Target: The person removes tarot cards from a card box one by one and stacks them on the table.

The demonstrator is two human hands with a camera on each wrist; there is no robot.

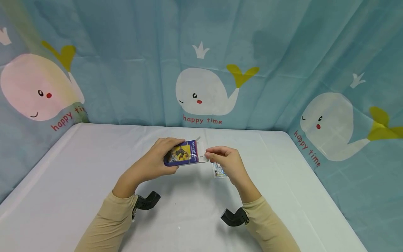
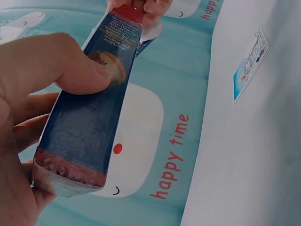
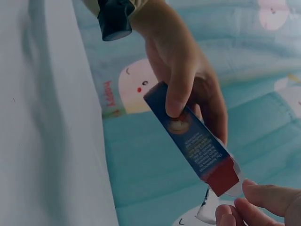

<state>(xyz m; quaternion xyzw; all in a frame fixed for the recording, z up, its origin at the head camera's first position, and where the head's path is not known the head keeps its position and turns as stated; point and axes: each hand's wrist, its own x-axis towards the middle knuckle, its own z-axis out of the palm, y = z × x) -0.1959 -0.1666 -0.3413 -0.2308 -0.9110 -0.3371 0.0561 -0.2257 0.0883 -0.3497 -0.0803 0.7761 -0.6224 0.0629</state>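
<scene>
A blue card box (image 1: 182,154) with a picture and the words "Universal Waite" on its front is held up above the white table. My left hand (image 1: 154,160) grips it around its far end, the thumb lying along the narrow side in the left wrist view. The box's right end stands open, with white flaps (image 1: 202,154) sticking out and a red end panel (image 3: 222,180) beside them. My right hand (image 1: 229,162) pinches at the flap edge with thumb and fingertips. Behind that hand, a printed card (image 2: 250,66) lies on the table, partly hidden in the head view.
The table (image 1: 94,175) has a white cloth. Blue curtains (image 1: 132,70) with whale prints enclose its back and sides. A black wrist camera (image 1: 148,201) sits on the left sleeve and another black camera (image 1: 234,217) on the right.
</scene>
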